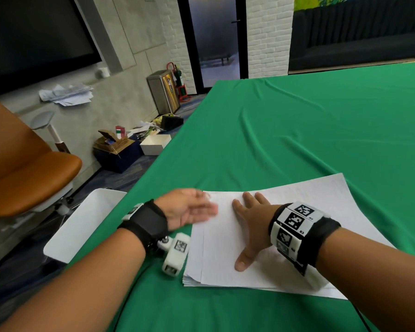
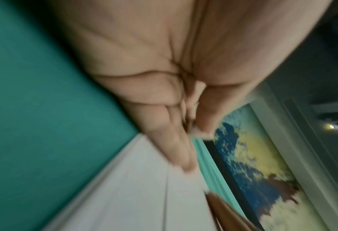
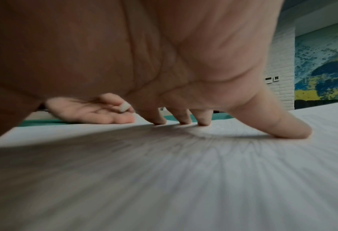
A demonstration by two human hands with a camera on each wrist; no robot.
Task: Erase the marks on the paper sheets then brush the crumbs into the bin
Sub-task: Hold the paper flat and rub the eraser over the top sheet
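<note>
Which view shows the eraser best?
Right wrist: the small white eraser shows pinched at the left hand's fingertips beside the paper. Left wrist shows a blurred white bit under the thumb tip. Head view hides it in motion blur.

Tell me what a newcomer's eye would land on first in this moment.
The bright green tablecloth fills the scene, with a stack of white paper sheets at its near edge. The right hand presses flat on the top sheet, fingers spread, while the blurred left hand sits at the stack's left edge, pinching a small white eraser. A white bin sits just off the table's left side.
</note>
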